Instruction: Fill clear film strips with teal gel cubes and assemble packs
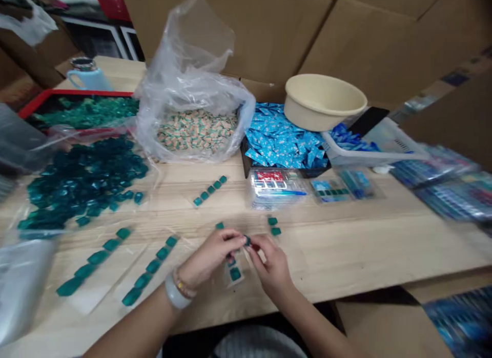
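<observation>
Both my left hand (211, 253) and my right hand (272, 263) are closed, fingertips pinching one small dark green piece (247, 240) between them. Under and beside my left hand lies a clear strip with green square pieces (234, 274), partly covered by the fingers. Two loose green pieces (274, 225) rest just beyond my right hand. To the left, a row of green pieces (152, 266) lies on clear film, with another row (91, 263) farther left. A shorter green row (210, 190) sits farther back.
A heap of dark teal pieces (88, 173) spreads on plastic at left. Behind stand a red-rimmed tray (34, 104), a clear bag (246, 112) of small tan-green pieces, blue packets (284, 137), a cream basin (325, 114) and a white basket (400, 137). Clear packs (269, 190) lie before them.
</observation>
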